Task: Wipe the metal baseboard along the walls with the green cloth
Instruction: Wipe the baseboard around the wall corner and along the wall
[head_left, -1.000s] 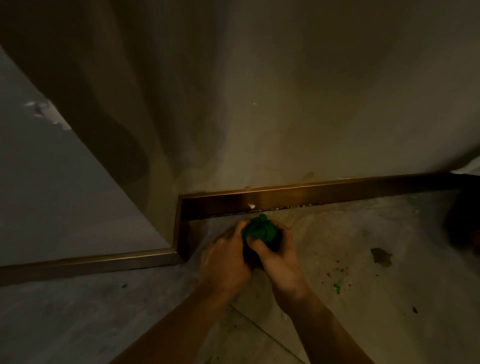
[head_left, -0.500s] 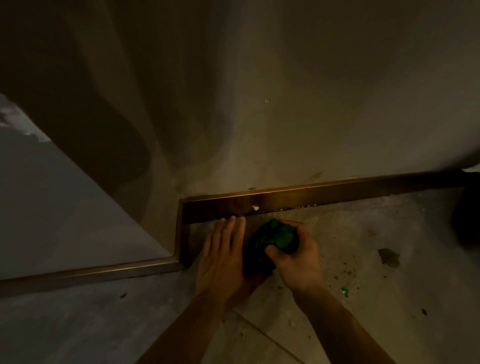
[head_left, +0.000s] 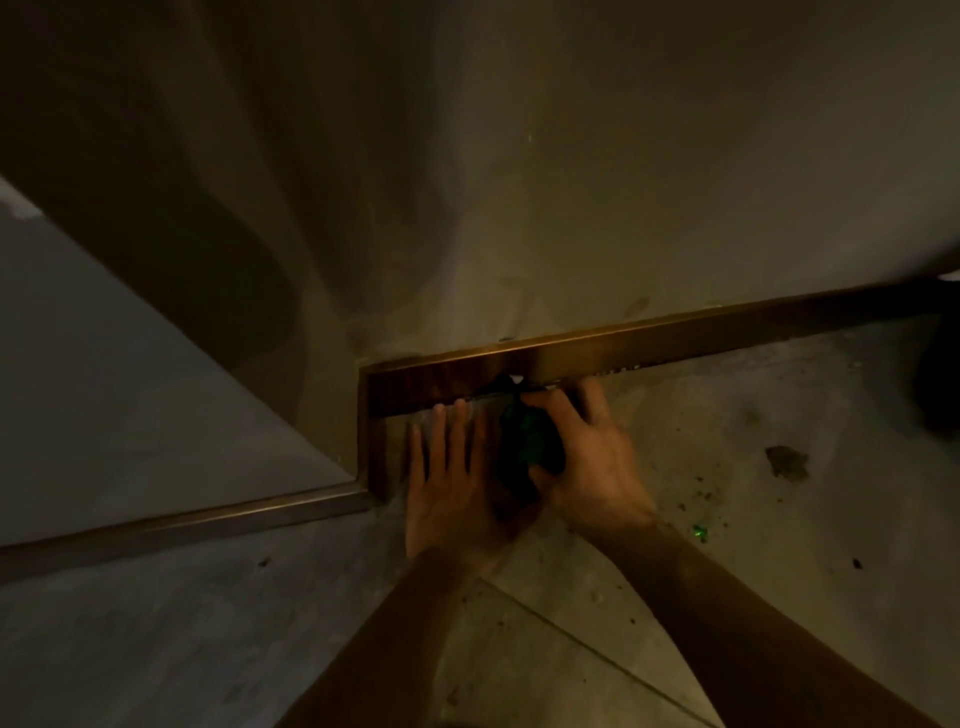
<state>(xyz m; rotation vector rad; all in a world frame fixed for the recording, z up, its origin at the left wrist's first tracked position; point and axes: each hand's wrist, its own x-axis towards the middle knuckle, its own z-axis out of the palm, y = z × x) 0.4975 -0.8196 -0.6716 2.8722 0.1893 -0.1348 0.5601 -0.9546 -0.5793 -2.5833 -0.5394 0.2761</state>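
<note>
Right hand (head_left: 587, 457) fingers (head_left: 545, 402) curl over green cloth (head_left: 530, 447) against baseboard (head_left: 649, 345)

Baseboard (head_left: 675, 338) runs along foot of wall (head_left: 623, 182), turns at corner left of hands. Left hand (head_left: 457, 488) flat on floor (head_left: 727, 597) — fingers (head_left: 460, 421) reach baseboard foot. Cloth (head_left: 527, 447) between hands, touching baseboard. Right hand (head_left: 592, 457) right of cloth, wrapped over it — debris bits (head_left: 698, 532) on floor further right.
</note>
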